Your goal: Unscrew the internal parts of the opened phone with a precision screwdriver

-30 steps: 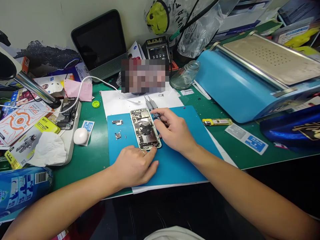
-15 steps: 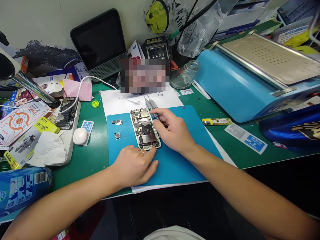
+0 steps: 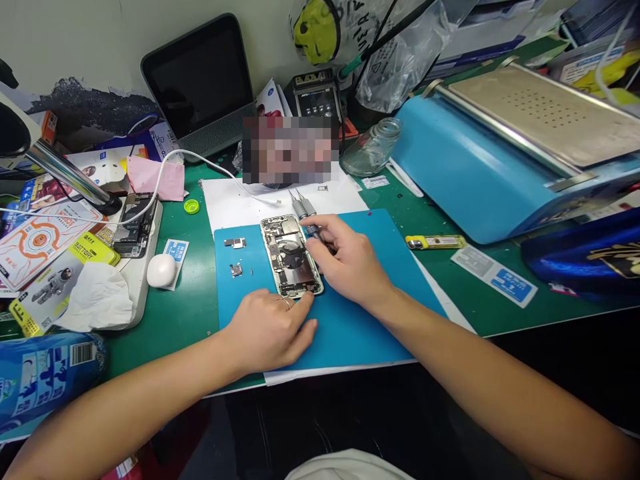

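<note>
An opened phone [image 3: 295, 257], its battery and inner parts showing, lies slightly turned on a blue mat [image 3: 345, 340]. My left hand [image 3: 273, 330] has its index finger stretched to the phone's bottom edge, the other fingers loosely curled and nothing in them. At the phone's right edge, my right hand [image 3: 347, 257] presses with index fingertip and thumb. Two grey screwdrivers [image 3: 305, 209] pass beneath that index finger, tips pointing away; their handle ends are partly hidden. Left of the phone lie a small metal-covered part [image 3: 235, 243] and another small part [image 3: 236, 270].
A blue machine [image 3: 465, 173] with a metal plate stands at the right, behind a yellow cutter [image 3: 435, 242]. A glass jar [image 3: 370, 150] leans near it. At the left are a white earbud case [image 3: 161, 270], another opened phone [image 3: 134, 227] and a white cable [image 3: 163, 170].
The view has shifted very slightly. Both hands, the phone and the screwdrivers keep their places relative to each other.
</note>
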`<action>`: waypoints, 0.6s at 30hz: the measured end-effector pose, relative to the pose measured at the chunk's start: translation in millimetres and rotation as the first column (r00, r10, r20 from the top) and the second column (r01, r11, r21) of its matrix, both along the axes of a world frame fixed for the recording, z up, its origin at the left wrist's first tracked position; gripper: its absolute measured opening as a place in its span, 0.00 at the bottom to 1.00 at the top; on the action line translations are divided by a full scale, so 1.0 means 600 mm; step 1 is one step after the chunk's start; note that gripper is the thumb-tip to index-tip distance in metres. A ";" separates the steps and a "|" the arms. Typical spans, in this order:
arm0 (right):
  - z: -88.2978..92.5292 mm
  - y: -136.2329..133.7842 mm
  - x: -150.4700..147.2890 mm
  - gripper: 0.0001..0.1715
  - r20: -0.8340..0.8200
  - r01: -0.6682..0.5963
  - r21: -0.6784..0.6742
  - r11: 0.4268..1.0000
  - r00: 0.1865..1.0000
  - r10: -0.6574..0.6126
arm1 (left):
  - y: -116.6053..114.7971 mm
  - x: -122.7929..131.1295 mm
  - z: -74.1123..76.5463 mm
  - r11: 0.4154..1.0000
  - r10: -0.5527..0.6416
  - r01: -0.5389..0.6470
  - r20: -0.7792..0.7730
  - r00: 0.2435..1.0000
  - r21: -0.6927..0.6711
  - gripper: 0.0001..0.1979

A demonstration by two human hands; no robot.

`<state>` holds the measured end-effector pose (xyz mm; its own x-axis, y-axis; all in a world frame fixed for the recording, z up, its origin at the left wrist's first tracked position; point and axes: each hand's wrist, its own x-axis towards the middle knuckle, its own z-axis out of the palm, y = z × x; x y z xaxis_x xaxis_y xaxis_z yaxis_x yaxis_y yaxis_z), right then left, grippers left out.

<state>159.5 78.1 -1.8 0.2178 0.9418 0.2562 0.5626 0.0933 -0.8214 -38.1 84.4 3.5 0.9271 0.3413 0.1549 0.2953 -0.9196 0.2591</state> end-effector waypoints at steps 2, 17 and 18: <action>0.000 0.001 0.000 0.16 0.001 -0.001 0.001 1.000 1.000 0.001 | 0.000 0.000 0.000 1.000 0.000 0.000 -0.004 1.000 -0.002 0.20; -0.002 0.001 0.001 0.16 -0.002 -0.004 -0.010 1.000 1.000 0.004 | 0.001 0.001 -0.001 1.000 -0.002 0.002 0.010 1.000 0.004 0.21; -0.003 0.001 0.001 0.16 -0.005 -0.003 -0.011 1.000 1.000 0.003 | 0.001 0.001 -0.002 1.000 -0.003 0.003 0.013 1.000 0.005 0.21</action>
<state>160.1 78.7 -3.4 0.2158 0.9452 0.2449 0.5583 0.0863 -0.8252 -37.7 84.9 2.5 0.9261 0.3374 0.1689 0.2887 -0.9218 0.2586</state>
